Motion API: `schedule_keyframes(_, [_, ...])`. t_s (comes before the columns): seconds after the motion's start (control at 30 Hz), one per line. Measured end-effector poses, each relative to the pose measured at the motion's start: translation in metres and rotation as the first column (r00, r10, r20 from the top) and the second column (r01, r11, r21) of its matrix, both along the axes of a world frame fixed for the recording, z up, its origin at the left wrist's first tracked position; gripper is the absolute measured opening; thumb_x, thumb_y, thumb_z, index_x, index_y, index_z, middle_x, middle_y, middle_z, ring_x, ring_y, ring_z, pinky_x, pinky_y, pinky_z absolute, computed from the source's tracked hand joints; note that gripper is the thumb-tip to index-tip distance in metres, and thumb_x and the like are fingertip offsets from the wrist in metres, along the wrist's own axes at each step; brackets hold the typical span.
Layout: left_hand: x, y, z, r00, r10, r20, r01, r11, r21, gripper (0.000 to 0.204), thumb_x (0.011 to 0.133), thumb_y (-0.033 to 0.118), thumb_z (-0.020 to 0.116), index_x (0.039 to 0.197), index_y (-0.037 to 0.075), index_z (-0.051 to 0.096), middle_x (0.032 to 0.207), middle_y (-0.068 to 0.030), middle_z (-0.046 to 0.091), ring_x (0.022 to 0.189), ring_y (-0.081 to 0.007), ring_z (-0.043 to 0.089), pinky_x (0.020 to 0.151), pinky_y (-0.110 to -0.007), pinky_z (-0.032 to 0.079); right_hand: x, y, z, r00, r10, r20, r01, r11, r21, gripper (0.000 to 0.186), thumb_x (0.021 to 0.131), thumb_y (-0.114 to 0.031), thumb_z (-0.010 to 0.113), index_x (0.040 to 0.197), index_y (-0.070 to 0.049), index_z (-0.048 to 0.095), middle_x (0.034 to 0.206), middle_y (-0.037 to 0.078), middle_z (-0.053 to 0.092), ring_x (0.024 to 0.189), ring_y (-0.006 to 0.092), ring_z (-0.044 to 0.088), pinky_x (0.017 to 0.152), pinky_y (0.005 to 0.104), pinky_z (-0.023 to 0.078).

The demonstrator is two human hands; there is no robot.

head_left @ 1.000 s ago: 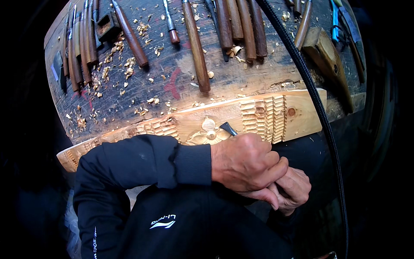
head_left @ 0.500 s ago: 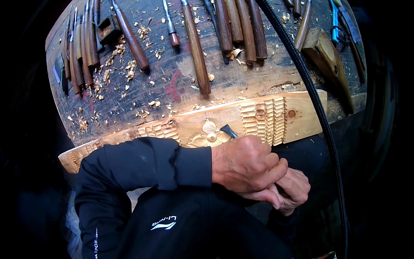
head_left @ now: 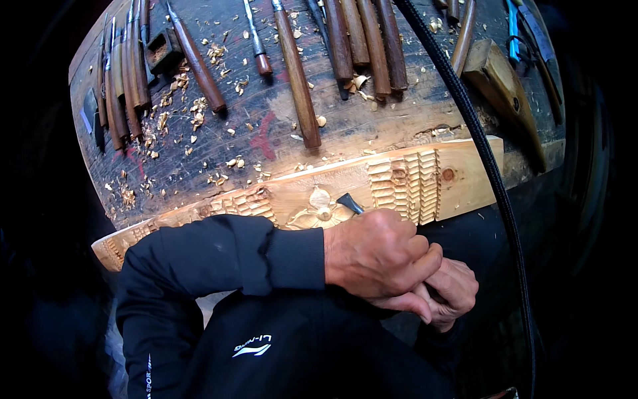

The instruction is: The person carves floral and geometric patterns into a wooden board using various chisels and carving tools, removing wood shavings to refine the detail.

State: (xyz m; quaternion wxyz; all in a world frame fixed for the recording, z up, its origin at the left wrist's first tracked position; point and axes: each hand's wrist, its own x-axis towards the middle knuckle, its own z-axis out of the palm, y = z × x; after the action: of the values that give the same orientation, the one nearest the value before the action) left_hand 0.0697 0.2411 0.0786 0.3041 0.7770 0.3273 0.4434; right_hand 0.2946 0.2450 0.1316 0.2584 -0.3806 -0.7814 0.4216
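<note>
A pale wooden board [head_left: 465, 174] lies along the near edge of the bench, carved with a petalled flower [head_left: 323, 213] and bands of scale-like cuts [head_left: 405, 186]. My left hand [head_left: 379, 256], its dark sleeve crossing from the left, is closed around a carving chisel [head_left: 349, 202]. Only the flared dark blade shows, its edge on the wood just right of the flower. Against the left hand's fingers, my right hand [head_left: 452, 292] is closed too, seemingly at the handle end. The handle is hidden by both hands.
Several wooden-handled chisels [head_left: 296, 80] lie across the dark bench [head_left: 219, 149] among wood shavings. A wooden mallet [head_left: 508, 100] rests at the far right, near a blue-handled tool [head_left: 514, 33]. One thick black cable [head_left: 488, 156] hangs through the view over the board's right part.
The view has shifted slightly, so the bench tools appear a little further left. Both hands keep their grip, and the blade stays beside the flower.
</note>
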Motion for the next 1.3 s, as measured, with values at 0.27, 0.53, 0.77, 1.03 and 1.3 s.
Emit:
schedule_keyframes(0.27, [0.002,0.000,-0.003,0.998,0.006,0.058,-0.007,1.000,0.014,0.071,0.100,0.072,0.072,0.102,0.001,0.073,0.078,-0.0042,0.057,0.061,-0.0192,0.060,0.051,-0.035,0.049,-0.003,0.002,0.006,0.999,0.003,0.045,-0.002,1.000,-0.010,0.015,0.077,-0.004,0.092,0.087,-0.001,0.081,0.073,0.009,0.071,0.064,0.0251,0.073,0.061,0.0340,0.057])
schedule_keyframes(0.53, [0.001,0.000,-0.002,0.999,-0.008,0.037,0.008,1.000,0.005,0.069,0.100,0.070,0.073,0.102,0.002,0.073,0.080,-0.0045,0.058,0.062,-0.0199,0.062,0.052,-0.034,0.050,-0.005,0.005,0.006,1.000,0.004,0.008,-0.004,1.000,-0.031,0.014,0.075,-0.001,0.090,0.084,0.001,0.080,0.071,0.010,0.068,0.062,0.0262,0.071,0.059,0.0345,0.055])
schedule_keyframes(0.77, [0.000,0.000,-0.001,1.000,0.005,0.030,-0.004,1.000,-0.021,0.068,0.101,0.070,0.073,0.101,0.003,0.072,0.080,-0.0043,0.059,0.062,-0.0199,0.061,0.052,-0.034,0.051,-0.006,0.005,0.002,1.000,0.001,-0.011,-0.001,0.999,-0.033,0.013,0.075,-0.001,0.089,0.082,0.002,0.079,0.071,0.010,0.068,0.062,0.0267,0.071,0.059,0.0349,0.055])
schedule_keyframes(1.03, [0.001,0.002,-0.001,0.998,0.010,0.065,-0.013,0.999,0.042,0.069,0.102,0.072,0.072,0.102,0.003,0.074,0.078,-0.0031,0.057,0.060,-0.0177,0.059,0.050,-0.034,0.047,-0.002,0.007,0.008,0.998,0.058,0.007,-0.058,0.998,0.013,0.017,0.079,-0.003,0.092,0.091,0.002,0.081,0.076,0.012,0.070,0.063,0.0277,0.073,0.059,0.0356,0.056])
schedule_keyframes(1.3, [0.000,0.001,-0.001,0.998,0.029,0.063,-0.031,0.999,0.043,0.070,0.102,0.073,0.070,0.104,0.003,0.075,0.077,-0.0024,0.056,0.059,-0.0166,0.057,0.049,-0.033,0.046,-0.004,0.010,0.010,0.997,0.075,-0.019,-0.074,0.997,0.018,0.022,0.084,-0.010,0.095,0.097,0.002,0.083,0.077,0.012,0.071,0.063,0.0273,0.073,0.059,0.0350,0.057])
